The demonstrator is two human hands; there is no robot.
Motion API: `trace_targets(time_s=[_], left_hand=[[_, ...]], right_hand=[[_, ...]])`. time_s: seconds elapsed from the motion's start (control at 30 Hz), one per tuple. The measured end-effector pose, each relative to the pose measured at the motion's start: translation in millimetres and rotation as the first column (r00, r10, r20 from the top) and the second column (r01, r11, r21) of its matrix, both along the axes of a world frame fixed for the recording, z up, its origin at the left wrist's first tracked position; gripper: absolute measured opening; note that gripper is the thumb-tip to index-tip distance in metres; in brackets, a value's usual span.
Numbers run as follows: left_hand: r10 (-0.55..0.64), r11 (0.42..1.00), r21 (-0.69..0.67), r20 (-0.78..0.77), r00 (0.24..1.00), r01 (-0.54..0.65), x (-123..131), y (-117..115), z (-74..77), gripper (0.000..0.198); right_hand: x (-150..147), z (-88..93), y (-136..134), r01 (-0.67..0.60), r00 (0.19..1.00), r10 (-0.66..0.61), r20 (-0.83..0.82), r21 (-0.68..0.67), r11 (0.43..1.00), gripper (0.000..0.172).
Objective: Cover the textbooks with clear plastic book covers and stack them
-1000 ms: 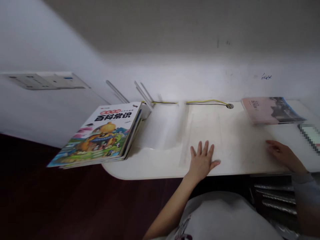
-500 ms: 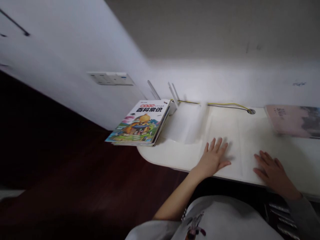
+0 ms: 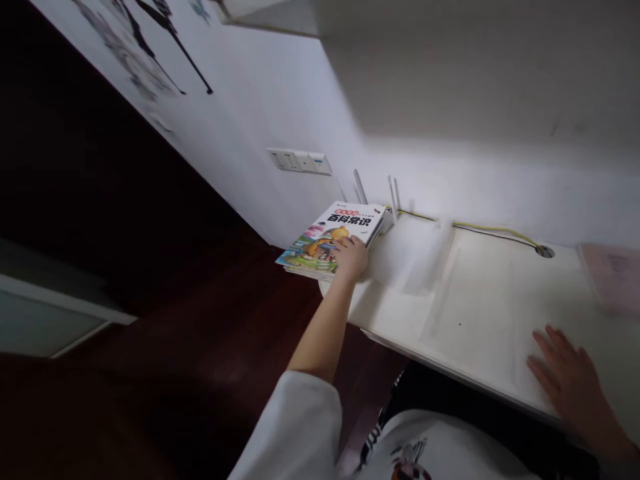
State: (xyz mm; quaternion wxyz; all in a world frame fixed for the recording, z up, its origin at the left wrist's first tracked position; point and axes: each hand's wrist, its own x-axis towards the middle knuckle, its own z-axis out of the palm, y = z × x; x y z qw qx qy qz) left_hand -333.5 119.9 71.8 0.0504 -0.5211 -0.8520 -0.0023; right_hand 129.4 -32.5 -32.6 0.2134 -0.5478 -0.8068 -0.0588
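A stack of books lies at the left end of the white desk, its top one a picture-covered book with large Chinese characters. My left hand reaches over the right side of that book, fingers bent across the cover; its thumb is hidden. Part of the stack juts past the desk's rounded left end. On the bare desk top, at the right, rests my right hand with fingers spread, holding nothing.
Beside the stack lies a white, partly see-through sheet, with thin upright white rods behind it. A yellow and black cable runs to a round desk hole. A pink book is at far right. The wall carries sockets.
My left hand has left the desk top and moved left onto the stack of books. My right hand stays on the desk. The view has turned left.
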Motion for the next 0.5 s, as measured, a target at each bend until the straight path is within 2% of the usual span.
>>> trace_targets(time_s=[0.13,0.27,0.37,0.5], left_hand=[[-0.016,1.0,-0.002,-0.015,1.0,0.016,13,-8,-4.0,0.049],[-0.083,0.994,-0.071,0.011,0.997,0.083,22,-14,9.0,0.047],[-0.145,0.984,-0.101,0.014,0.989,0.146,21,-18,35.4,0.042],[-0.149,0.987,-0.06,-0.044,0.988,0.146,7,-41,91.9,0.042]], right_hand=[[0,-7.1,4,0.025,1.0,-0.025,0.018,0.014,1.0,0.046],[5,-11.3,5,0.031,0.999,-0.032,0.029,0.025,0.999,0.049],[11,-11.8,3,0.022,1.0,-0.023,0.021,0.032,0.999,0.048],[19,-15.5,1,0.047,0.999,-0.047,0.015,0.022,0.999,0.047]])
